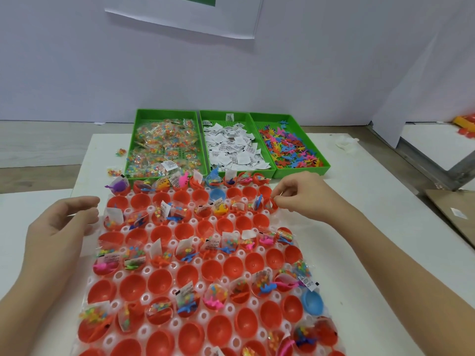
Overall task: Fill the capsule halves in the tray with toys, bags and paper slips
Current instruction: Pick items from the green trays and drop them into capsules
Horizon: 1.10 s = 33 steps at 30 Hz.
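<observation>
Hard-to-see stuff first. The near end of the tray (147, 270) runs off the bottom of the frame, so we can't count its rows.

Our right hand (300, 195) has thumb and forefinger pinched together right at the rim of a red half (273, 205), at the right end of a filled row near the far side. We honestly can't tell whether they've got the rim itself or something tiny.

Our left hand (64, 224) hovers just beside the tray's left edge. Its fingers are loosely curled, with nothing in it that we can see.

Way off right there's an orange heap (465, 122) cut by the frame edge, and we can't make out what it is.

Now the containers. The white tray sits on the white board (359, 227) right in front of us. It holds red capsule halves (159, 278) plus two blue halves (217, 195). Rows seem to alternate between stuffed halves and halves showing plain bottoms. The stuffed ones look like bag, slip and toy each, though plenty are too jumbled to check.

Behind the tray, three green bins stand side by side:
- The left bin (164, 114) has bags (159, 147).
- The middle bin (218, 115) has paper slips (231, 147).
- The right bin (300, 172) has toys (290, 147).

Two stray bags (120, 152) lie on the board just left of the left bin.
</observation>
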### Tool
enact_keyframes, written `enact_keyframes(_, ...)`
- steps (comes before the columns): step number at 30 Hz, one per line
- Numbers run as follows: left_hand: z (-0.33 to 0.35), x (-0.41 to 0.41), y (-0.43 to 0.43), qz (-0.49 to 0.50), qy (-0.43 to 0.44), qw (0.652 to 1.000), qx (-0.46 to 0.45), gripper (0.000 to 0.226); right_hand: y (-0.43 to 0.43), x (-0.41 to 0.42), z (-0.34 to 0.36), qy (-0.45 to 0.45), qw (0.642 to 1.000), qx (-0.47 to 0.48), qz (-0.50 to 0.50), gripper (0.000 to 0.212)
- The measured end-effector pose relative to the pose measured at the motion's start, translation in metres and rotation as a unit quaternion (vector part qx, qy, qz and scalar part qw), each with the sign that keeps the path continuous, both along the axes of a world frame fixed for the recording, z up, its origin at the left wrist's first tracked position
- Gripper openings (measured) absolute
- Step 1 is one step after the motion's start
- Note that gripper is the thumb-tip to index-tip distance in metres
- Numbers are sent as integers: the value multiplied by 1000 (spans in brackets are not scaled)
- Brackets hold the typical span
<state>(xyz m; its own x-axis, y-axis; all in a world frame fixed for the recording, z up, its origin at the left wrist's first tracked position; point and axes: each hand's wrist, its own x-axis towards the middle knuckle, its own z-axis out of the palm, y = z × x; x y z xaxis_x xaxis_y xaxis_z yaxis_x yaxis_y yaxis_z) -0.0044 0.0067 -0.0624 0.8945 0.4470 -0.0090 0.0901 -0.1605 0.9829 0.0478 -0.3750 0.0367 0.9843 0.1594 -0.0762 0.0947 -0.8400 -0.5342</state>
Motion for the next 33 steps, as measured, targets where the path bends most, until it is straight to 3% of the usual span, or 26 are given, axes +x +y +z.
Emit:
enact_keyframes(6,2,-1,-1,-7,-4,1000,-4,20,-13,3,-2,-19,999,35,-2,2)
enact_keyframes(9,0,0,0,-6,-5,1000,-4,32,-27,7,-5,-83,988,106,-70,4)
enact_keyframes(11,-2,0,2,-1,-6,1000,-12,34,-36,9,-9,-45,987,124,-88,14)
enact_keyframes(14,-6,1,4,1,-1,1000,-19,35,-44,6,-16,79,990,112,-33,29)
enact_keyframes(18,-5,0,2,-2,0,1000,-20,36,-45,2,-23,63,996,65,14,47)
enact_keyframes(23,0,-3,-3,-8,2,1000,-23,39,-44,0,-22,7,998,60,31,40)
enact_keyframes(29,1,-1,-2,-15,9,1000,-16,41,-43,3,4,60,995,36,67,24)
enact_keyframes(33,-1,-1,-1,-15,7,1000,-10,41,-38,-2,7,61,995,-5,75,25)
